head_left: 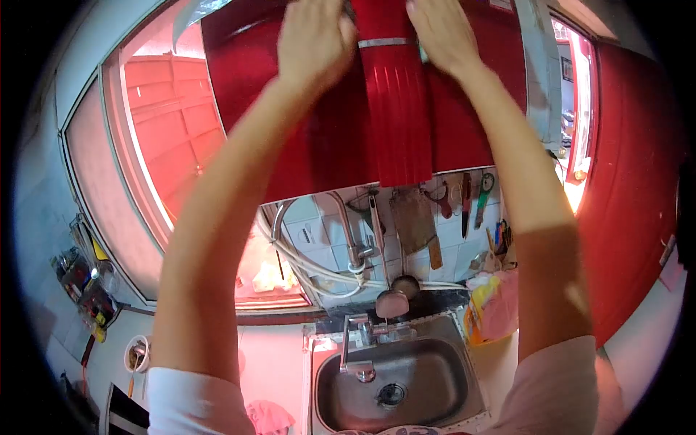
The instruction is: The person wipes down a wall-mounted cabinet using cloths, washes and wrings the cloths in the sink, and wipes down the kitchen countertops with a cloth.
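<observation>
Both arms reach up to a glossy red wall cabinet (304, 156) with a ribbed red strip (399, 119) down its middle. My left hand (317, 40) is at the cabinet's upper part, left of the strip, fingers curled in; a small dark thing shows beside it, too little to name. On the strip's other side, my right hand (444, 36) lies close to the red surface, its thumb toward the strip. A teal sliver peeks out below this hand. The top edge of the view cuts off the fingertips of both hands.
Below are a steel sink (391, 384) and a faucet (355, 348). A curved tap (346, 225), ladles (392, 304), a cutting board (415, 221) and green scissors (484, 196) line the tiled wall. A yellow and pink bag (493, 312) stands at right, a white cup (138, 354) at left.
</observation>
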Tool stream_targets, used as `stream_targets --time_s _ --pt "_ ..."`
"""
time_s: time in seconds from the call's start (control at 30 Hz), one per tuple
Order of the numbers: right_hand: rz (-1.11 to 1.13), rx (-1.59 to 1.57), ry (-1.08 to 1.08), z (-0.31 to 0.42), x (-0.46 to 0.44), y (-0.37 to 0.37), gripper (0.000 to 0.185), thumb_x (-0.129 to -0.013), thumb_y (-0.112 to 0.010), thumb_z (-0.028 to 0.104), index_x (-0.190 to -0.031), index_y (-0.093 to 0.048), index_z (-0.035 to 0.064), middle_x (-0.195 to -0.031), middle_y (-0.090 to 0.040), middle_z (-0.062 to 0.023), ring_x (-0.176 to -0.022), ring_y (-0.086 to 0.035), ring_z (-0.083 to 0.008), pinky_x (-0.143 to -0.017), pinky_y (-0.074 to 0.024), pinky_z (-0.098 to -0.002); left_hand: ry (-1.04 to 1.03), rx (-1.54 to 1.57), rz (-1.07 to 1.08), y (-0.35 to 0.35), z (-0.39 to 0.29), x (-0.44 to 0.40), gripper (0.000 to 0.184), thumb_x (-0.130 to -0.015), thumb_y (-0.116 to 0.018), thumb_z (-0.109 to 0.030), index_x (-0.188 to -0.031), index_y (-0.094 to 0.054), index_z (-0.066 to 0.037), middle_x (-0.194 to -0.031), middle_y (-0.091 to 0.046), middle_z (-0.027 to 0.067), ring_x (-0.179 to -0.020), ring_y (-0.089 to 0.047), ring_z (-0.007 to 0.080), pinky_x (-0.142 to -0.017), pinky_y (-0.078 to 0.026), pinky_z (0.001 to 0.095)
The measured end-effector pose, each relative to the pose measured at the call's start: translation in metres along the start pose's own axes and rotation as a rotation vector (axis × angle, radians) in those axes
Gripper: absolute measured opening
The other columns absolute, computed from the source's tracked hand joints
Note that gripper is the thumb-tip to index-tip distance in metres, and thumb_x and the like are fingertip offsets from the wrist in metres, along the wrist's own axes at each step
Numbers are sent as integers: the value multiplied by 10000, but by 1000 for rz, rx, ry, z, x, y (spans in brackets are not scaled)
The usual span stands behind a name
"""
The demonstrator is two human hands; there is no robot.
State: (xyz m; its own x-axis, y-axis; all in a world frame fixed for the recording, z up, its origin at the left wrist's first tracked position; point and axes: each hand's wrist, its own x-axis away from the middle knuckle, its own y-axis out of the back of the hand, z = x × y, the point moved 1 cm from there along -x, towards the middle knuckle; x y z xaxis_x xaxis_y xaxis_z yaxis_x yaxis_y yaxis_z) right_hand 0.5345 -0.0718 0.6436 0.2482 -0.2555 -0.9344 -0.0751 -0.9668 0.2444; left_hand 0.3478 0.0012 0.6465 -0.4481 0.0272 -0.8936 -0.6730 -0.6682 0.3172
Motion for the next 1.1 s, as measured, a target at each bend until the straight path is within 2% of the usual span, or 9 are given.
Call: stream_targets --time_s 0.03,0.07,0.23,0.33,0.47,0.6,0.7,0.93,1.1 --pt "-403 -105 211 -8 32 -33 453 -935 -425 198 -1366 -408 60 -1399 -397 -200 -1323 -335 -336 -1105 -239 -447 -131 -65 -245 -27 -8 28 548 -829 -483 -146 -1334 -387 40 -1332 -440 232 -1235 -402 362 -1096 -259 444" --pt "-421 -51 176 -2 67 -42 463 -933 -428 185 -1375 -398 51 -1418 -382 -193 -1340 -316 -334 -1118 -219 -439 -262 -131 -490 -58 -14 61 570 -799 -531 -158 -1322 -413 33 -1277 -483 220 -1146 -470 365 -1047 -328 462" --pt "-17 -23 29 35 236 -55 460 -871 -523 160 -1316 -476 50 -1405 -406 -182 -1330 -336 -359 -1112 -242 -494 -143 30 -60 -66 -56 183 703 -752 -566 -154 -1395 -336 14 -1296 -470 203 -1189 -445 352 -1096 -265 461" --pt "-107 198 -253 -20 270 -65 482 -894 -464 156 -1358 -434 26 -1427 -371 -201 -1359 -285 -363 -1134 -190 -470 -154 -58 88 -52 -31 206 729 -738 -574 -148 -1409 -327 -8 -1308 -462 191 -1187 -444 348 -1102 -251 463" --pt "-355 178 -520 -40 234 -64 467 -933 -444 190 -1325 -411 -62 -1444 -328 -227 -1361 -273 -368 -1142 -183 -415 15 -175 -166 -31 18 185 728 -760 -567 -143 -1426 -299 -19 -1394 -394 193 -1248 -404 349 -1117 -216 460" --pt "-302 -189 -192 16 178 -45 426 -872 -435 -3 -1294 -492 -1 -1382 -441 -183 -1299 -396 -334 -1101 -302 -400 110 -179 -307 -23 28 155 688 -804 -517 -123 -1441 -270 -40 -1488 -283 179 -1367 -281 346 -1130 -200 463" --pt "-395 -221 21 58 120 -49 408 -881 -528 100 -1284 -523 36 -1378 -453 -175 -1274 -420 -344 -1091 -308 -420 108 -121 -260 -24 14 141 720 -789 -530 -90 -1454 -253 -81 -1490 -284 160 -1348 -305 353 -1128 -214 467" --pt "-226 46 144 75 93 -51 437 -926 -469 190 -1347 -455 77 -1429 -407 -102 -1322 -360 -305 -1103 -273 -434 -69 -254 -182 -8 36 144 709 -796 -551 -161 -1447 -284 -66 -1468 -342 139 -1321 -367 305 -1125 -222 429" --pt "-338 61 74 67 59 -52 457 -925 -465 173 -1364 -425 55 -1434 -393 -120 -1331 -346 -310 -1105 -257 -421 18 -288 -505 1 65 83 571 -805 -505 -130 -1348 -387 1 -1373 -426 202 -1254 -411 346 -1087 -268 461"
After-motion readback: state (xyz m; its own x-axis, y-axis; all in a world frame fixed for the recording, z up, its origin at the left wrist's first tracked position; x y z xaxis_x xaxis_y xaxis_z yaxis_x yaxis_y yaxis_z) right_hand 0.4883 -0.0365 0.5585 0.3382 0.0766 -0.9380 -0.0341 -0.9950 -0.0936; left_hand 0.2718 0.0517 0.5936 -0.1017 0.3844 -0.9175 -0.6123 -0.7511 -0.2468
